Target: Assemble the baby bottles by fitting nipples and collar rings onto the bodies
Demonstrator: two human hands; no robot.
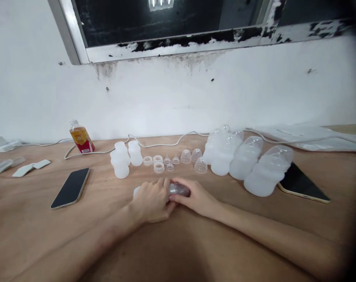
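Observation:
A baby bottle (178,189) with a clear dome cap lies sideways between my hands, just above the table. My left hand (153,199) wraps round its white body, and only the bottle's base peeks out at the left. Around the clear cap end, my right hand (195,197) closes with thumb and fingers. Beyond them stand open white bottle bodies (121,170), white collar rings (158,167), clear nipples (170,167) and clear dome caps (200,166). Several capped bottles (260,176) are grouped at the right.
At the left lie a phone (70,188) and white pads (25,169). A drink bottle (81,137) stands near the wall, with a white cable (166,145) running along the back. Behind the capped bottles on the right lie a dark tablet (302,183) and plastic sheeting (307,138).

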